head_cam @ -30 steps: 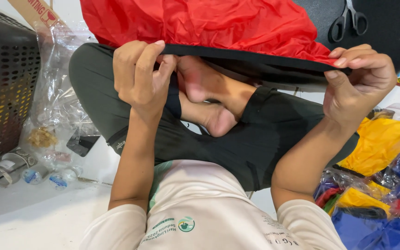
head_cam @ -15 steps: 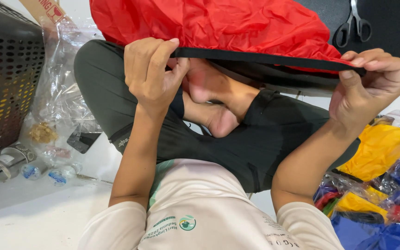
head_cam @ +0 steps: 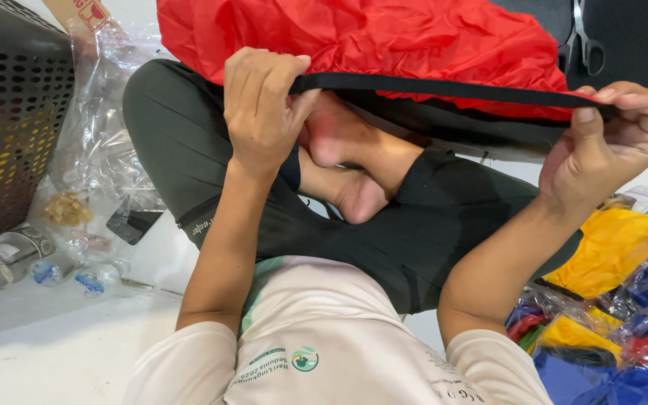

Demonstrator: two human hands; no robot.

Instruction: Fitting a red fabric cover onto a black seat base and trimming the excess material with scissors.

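Observation:
A crumpled red fabric piece [head_cam: 384, 37] with a black trimmed edge [head_cam: 444, 88] hangs in front of me above my crossed legs. My left hand [head_cam: 260, 105] pinches the left end of the black edge. My right hand [head_cam: 609, 142] pinches its right end, so the edge is stretched taut between both hands. Below it my bare feet [head_cam: 339, 157] and dark trousers show. The rest of the red fabric runs out of the top of the view.
Black scissors [head_cam: 583, 34] lie on a dark surface at top right. Bagged yellow, blue and red fabric pieces [head_cam: 624, 300] pile at the right. A perforated black basket [head_cam: 9, 120], clear plastic bags [head_cam: 99, 165] and small bottles [head_cam: 61, 274] sit at the left on the white floor.
Both hands have moved up and to the right with the black edge, and the stretch between them has grown longer and tauter.

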